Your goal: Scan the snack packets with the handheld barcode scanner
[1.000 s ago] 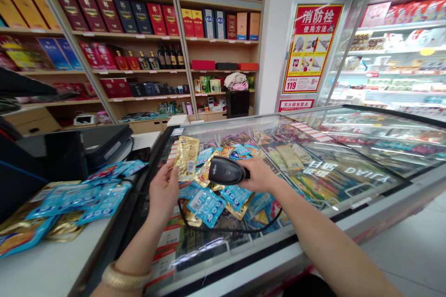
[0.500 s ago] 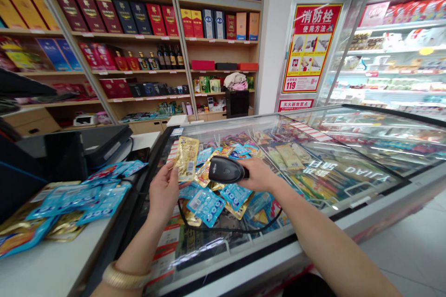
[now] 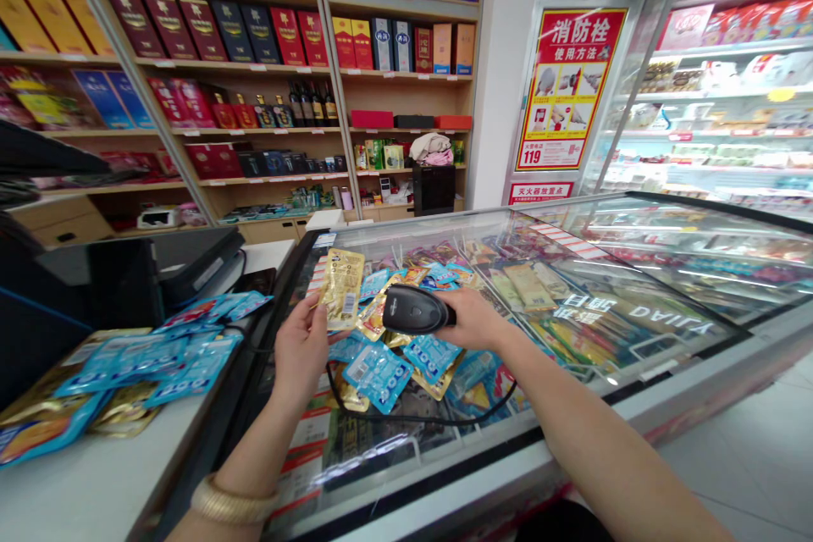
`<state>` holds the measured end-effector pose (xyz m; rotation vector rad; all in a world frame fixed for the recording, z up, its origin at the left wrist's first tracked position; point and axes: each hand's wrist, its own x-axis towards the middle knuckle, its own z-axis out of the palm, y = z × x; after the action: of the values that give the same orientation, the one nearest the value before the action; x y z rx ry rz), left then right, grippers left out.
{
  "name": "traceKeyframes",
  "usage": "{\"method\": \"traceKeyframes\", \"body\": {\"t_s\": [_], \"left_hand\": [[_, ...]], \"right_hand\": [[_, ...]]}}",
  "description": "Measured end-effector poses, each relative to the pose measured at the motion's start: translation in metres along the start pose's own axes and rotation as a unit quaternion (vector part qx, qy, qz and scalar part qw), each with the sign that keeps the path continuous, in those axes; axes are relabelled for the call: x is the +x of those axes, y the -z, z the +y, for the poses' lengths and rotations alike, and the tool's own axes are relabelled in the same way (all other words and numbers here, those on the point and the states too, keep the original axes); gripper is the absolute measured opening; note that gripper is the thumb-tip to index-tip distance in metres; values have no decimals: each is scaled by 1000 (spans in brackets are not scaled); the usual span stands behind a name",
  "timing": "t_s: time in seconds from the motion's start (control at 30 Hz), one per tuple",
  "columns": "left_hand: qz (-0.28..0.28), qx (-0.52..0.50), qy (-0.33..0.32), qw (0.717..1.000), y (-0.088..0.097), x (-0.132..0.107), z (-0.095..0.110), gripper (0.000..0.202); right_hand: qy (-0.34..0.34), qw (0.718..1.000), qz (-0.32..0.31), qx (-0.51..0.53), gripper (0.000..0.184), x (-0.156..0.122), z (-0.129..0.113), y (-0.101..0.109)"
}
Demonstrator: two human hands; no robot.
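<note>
My left hand pinches a gold snack packet by its lower edge and holds it upright, barcode side facing me. My right hand grips a black barcode scanner whose head points left at the packet, a few centimetres from it. The scanner's black cable loops down over the glass. Under both hands, several blue and gold packets lie scattered on the glass lid of a chest freezer.
On the white counter at left lies a pile of blue and gold packets, beside a black till screen. Shelves of boxed goods fill the back wall. An open chiller stands at right.
</note>
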<state>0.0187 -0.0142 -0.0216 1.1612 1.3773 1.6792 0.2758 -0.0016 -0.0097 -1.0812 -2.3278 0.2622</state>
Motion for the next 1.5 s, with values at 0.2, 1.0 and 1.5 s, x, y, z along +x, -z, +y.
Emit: {"method": "traceKeyframes", "body": {"t_s": [0.2,1.0,1.5], "left_hand": [[-4,-12,0,1000,1,2,-4,30],[19,531,-215,820,84,77,0,48],[53,585,-6,809,183,163,-15,32]], "right_hand": [[4,1000,3,10,21,0,0,0],[-33,990,135,29,24,-2,30,1],[-30,990,136,15,26,-3,31,0]]}}
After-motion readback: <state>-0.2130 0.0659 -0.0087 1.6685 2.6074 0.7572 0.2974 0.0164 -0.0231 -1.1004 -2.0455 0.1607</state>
